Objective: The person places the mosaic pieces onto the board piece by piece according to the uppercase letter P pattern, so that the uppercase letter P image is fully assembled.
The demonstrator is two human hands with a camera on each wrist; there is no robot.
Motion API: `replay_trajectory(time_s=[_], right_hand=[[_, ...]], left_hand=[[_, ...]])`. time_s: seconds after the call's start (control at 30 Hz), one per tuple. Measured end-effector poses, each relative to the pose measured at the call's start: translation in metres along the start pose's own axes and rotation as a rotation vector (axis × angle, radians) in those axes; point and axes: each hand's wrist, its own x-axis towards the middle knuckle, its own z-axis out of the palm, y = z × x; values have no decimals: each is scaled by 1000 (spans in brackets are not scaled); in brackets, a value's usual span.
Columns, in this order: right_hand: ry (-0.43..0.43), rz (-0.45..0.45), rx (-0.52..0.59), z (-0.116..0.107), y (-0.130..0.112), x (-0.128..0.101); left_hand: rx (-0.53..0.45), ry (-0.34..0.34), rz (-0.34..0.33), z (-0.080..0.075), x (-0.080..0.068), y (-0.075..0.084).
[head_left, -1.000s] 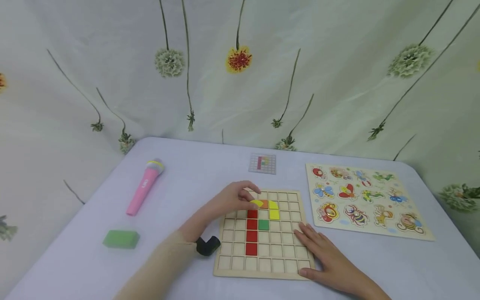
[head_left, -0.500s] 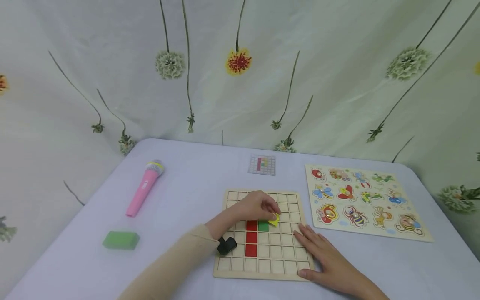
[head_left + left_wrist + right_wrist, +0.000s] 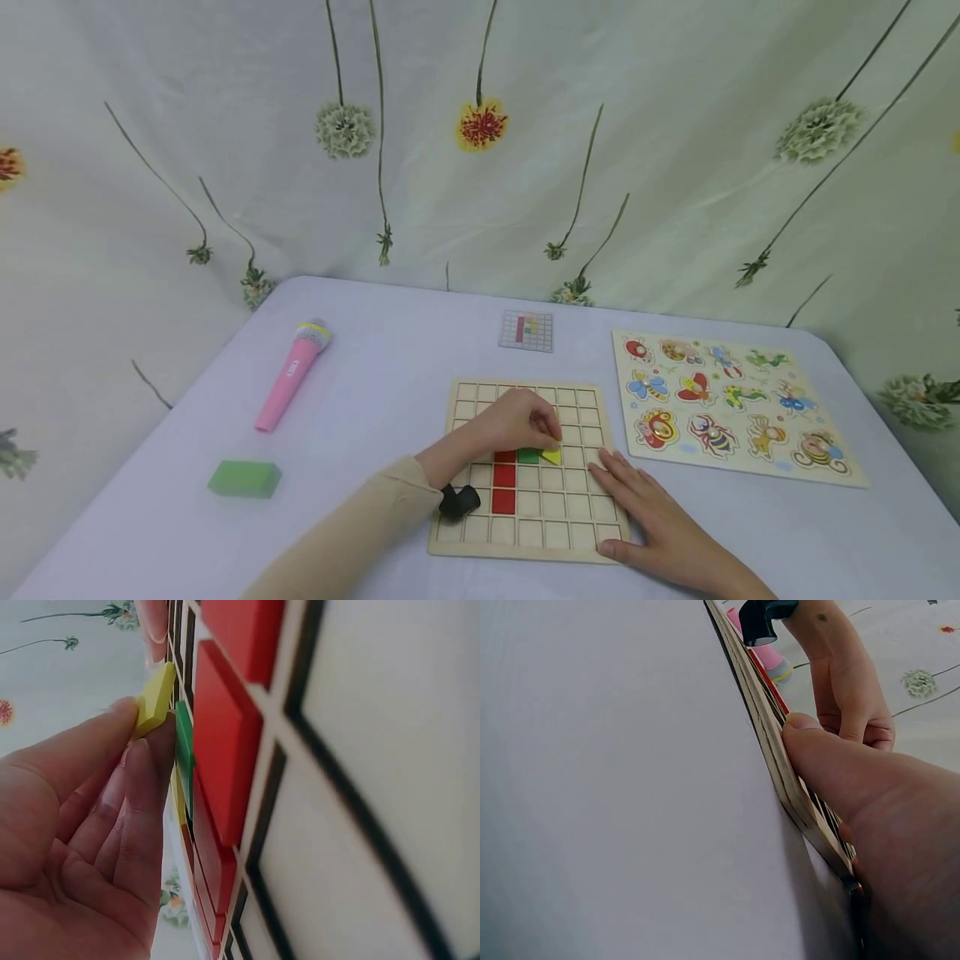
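Observation:
A wooden grid board lies on the table, with red tiles in a column and a green tile beside it. My left hand is over the board's upper middle and pinches a yellow tile between thumb and fingers. The tile is tilted, just right of the green tile. Other tiles under this hand are hidden in the head view. My right hand rests on the board's lower right edge, fingers extended over the grid and thumb on the corner rim.
Behind the board lies a small pattern card. An insect picture puzzle is on the right. To the left are a pink toy microphone and a green block. A black wrist camera sits below my left wrist.
My left hand has moved right and toward me from the upper left of the tile pattern, taking the yellow tile along. The right hand stays in place.

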Motion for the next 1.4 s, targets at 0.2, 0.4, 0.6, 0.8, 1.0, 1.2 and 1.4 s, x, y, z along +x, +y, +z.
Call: replay_trajectory(time_s=[0.2, 0.4, 0.6, 0.8, 1.0, 1.2, 1.4], right_hand=[[-4, 7, -1, 0, 1, -1], [-8, 5, 1, 0, 1, 0], [-28, 34, 12, 0, 1, 0], [-34, 45, 18, 0, 0, 0], [-8, 1, -7, -2, 0, 0], [0, -15, -14, -1, 0, 0], [-11, 4, -1, -1, 0, 0]], left_hand=[[27, -54, 62, -1, 3, 1], [32, -134, 102, -3, 7, -2], [20, -174, 126, -2, 7, -4], [62, -212, 152, -2, 5, -2], [133, -221, 147, -3, 1, -2], [204, -191, 145, -6, -4, -1], [141, -189, 127, -10, -8, -4]])
